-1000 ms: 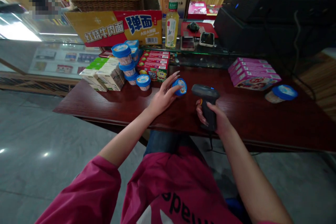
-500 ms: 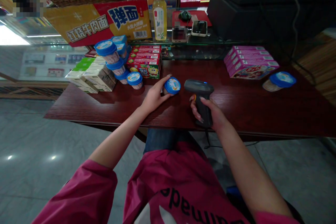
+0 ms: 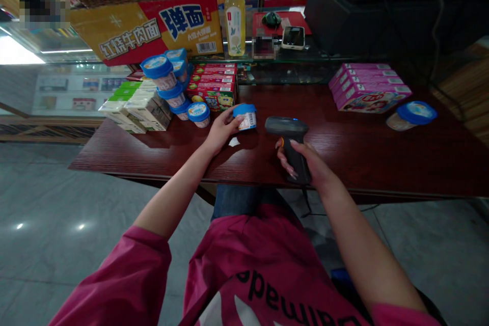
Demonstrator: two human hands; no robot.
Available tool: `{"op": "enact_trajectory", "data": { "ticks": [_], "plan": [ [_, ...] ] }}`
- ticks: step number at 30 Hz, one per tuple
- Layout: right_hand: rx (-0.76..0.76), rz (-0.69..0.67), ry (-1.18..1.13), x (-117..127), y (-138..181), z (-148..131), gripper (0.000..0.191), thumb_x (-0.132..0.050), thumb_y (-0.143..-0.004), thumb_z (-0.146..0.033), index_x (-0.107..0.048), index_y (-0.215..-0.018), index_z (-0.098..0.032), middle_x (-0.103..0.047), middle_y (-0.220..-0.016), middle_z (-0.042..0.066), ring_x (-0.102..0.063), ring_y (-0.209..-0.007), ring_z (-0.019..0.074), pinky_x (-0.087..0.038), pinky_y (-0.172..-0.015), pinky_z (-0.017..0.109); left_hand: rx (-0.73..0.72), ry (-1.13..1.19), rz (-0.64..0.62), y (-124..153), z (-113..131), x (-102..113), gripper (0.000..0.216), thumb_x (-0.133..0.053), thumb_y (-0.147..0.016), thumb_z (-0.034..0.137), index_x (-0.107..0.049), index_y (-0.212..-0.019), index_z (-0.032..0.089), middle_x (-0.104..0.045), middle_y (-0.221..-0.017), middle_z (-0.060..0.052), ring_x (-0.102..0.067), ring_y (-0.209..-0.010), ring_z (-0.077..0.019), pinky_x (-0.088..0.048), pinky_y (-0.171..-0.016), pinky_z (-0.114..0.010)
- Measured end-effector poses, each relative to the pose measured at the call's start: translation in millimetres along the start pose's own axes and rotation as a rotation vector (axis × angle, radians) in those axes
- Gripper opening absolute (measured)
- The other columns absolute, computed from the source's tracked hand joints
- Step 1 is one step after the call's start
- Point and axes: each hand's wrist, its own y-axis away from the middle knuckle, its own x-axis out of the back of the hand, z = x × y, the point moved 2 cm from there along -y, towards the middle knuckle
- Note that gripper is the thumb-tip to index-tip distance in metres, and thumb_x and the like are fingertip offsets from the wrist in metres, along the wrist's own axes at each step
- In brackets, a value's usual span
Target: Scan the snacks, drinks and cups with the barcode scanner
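Observation:
My left hand (image 3: 222, 130) grips a small blue-lidded cup (image 3: 245, 117), tilted so a barcode on its side faces the scanner. In my right hand (image 3: 307, 163) is a dark handheld barcode scanner (image 3: 287, 125), its head pointing left at the cup across a small gap. My index finger lies by its orange trigger. Left of the held cup, a similar cup (image 3: 199, 114) stands on the wooden table (image 3: 367, 158). Behind that one, more blue-lidded cups (image 3: 157, 72) are stacked. A single cup (image 3: 411, 115) sits at the right end.
White-and-green cartons (image 3: 137, 105) and red boxes (image 3: 214, 86) flank the stacked cups. Pink boxes (image 3: 370, 89) stand on the right. Along the back are a noodle carton (image 3: 153, 28), a bottle of yellow drink (image 3: 235, 15), a phone-like device (image 3: 293, 37) and a black machine (image 3: 344, 20).
My left hand has lifted and tilted the cup, turning its barcode side toward the scanner. The scanner stays nearly in place. The whole view has shifted slightly.

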Motion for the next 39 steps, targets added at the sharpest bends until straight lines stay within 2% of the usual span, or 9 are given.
{"op": "enact_trajectory", "data": {
  "ticks": [7,12,15,18,22,27,31,35,39],
  "plan": [
    [-0.023,-0.001,-0.006,-0.1,0.4,1.0,0.039,-0.073,-0.086,-0.055,-0.066,-0.096,-0.018,-0.058,-0.066,-0.001,-0.047,-0.042,0.0091,-0.036,-0.032,0.019,-0.094,-0.150,-0.002,0.9,2.8,-1.9,0.063,-0.075,-0.087,0.050,-0.061,-0.138,0.016,-0.070,-0.135,-0.014,-0.068,-0.122,-0.0300,-0.062,-0.096,-0.040],
    [0.034,0.015,-0.030,-0.2,0.9,-0.3,0.040,-0.074,-0.084,-0.055,-0.065,-0.099,-0.018,-0.059,-0.067,-0.001,-0.048,-0.043,0.0094,-0.036,-0.034,0.019,-0.133,-0.182,-0.048,2.3,8.3,-2.5,0.073,-0.075,-0.086,0.051,-0.054,-0.146,0.016,-0.067,-0.139,-0.016,-0.067,-0.123,-0.0295,-0.060,-0.101,-0.043],
    [0.095,0.064,-0.072,7.3,5.0,-1.0,0.039,-0.073,-0.086,-0.053,-0.064,-0.102,-0.019,-0.058,-0.067,-0.003,-0.047,-0.043,0.0090,-0.036,-0.035,0.019,-0.253,-0.365,-0.070,4.3,11.3,-6.2,0.071,-0.078,-0.084,0.045,-0.055,-0.146,0.020,-0.061,-0.147,-0.013,-0.062,-0.131,-0.0294,-0.053,-0.112,-0.046],
    [0.160,0.141,-0.111,27.0,14.1,-5.5,0.039,-0.072,-0.087,-0.054,-0.063,-0.103,-0.019,-0.057,-0.067,-0.004,-0.046,-0.043,0.0085,-0.035,-0.035,0.019,-0.396,-0.642,-0.079,3.6,7.9,-22.4,0.060,-0.079,-0.084,0.041,-0.063,-0.141,0.030,-0.064,-0.139,-0.009,-0.061,-0.130,-0.0293,-0.049,-0.116,-0.048],
    [0.254,0.296,-0.127,69.0,38.7,-22.4,0.039,-0.072,-0.087,-0.054,-0.061,-0.103,-0.021,-0.054,-0.066,-0.005,-0.045,-0.043,0.0085,-0.035,-0.036,0.019,-0.503,-0.765,-0.182,-2.3,-0.8,-76.1,0.062,-0.081,-0.084,0.037,-0.062,-0.143,0.032,-0.062,-0.134,-0.009,-0.062,-0.127,-0.0272,-0.053,-0.112,-0.044],
    [0.401,0.541,-0.165,130.1,83.4,-48.8,0.039,-0.077,-0.081,-0.051,-0.060,-0.099,-0.021,-0.053,-0.064,-0.006,-0.043,-0.043,0.0080,-0.035,-0.037,0.019,-0.596,-0.655,-0.440,-19.5,-15.0,-177.4,0.060,-0.076,-0.090,0.024,-0.055,-0.147,0.025,-0.058,-0.148,-0.013,-0.057,-0.138,-0.0253,-0.047,-0.119,-0.045],
    [0.545,0.705,-0.213,172.7,116.5,-64.0,0.037,-0.078,-0.080,-0.050,-0.061,-0.095,-0.021,-0.052,-0.062,-0.006,-0.043,-0.044,0.0076,-0.038,-0.038,0.018,-0.762,-0.554,-0.595,-35.1,-28.5,-258.0,0.061,-0.074,-0.092,0.021,-0.053,-0.148,0.024,-0.049,-0.158,-0.016,-0.050,-0.147,-0.0267,-0.046,-0.120,-0.046],
    [0.649,0.808,-0.265,200.0,135.4,-73.9,0.032,-0.073,-0.085,-0.050,-0.062,-0.093,-0.022,-0.049,-0.059,-0.007,-0.042,-0.044,0.0075,-0.038,-0.038,0.016,-0.868,-0.632,-0.640,-46.3,-37.5,-320.7,0.055,-0.075,-0.091,0.023,-0.058,-0.144,0.025,-0.052,-0.156,-0.016,-0.053,-0.144,-0.0302,-0.049,-0.115,-0.051],
    [0.662,0.836,-0.348,210.7,136.8,-76.9,0.029,-0.070,-0.088,-0.049,-0.061,-0.091,-0.021,-0.048,-0.058,-0.006,-0.041,-0.044,0.0069,-0.039,-0.038,0.014,-0.921,-0.542,-0.609,-59.9,-33.8,-361.7,0.044,-0.065,-0.098,0.023,-0.060,-0.141,0.028,-0.053,-0.156,-0.012,-0.054,-0.143,-0.0278,-0.049,-0.117,-0.051]
  ]
}}
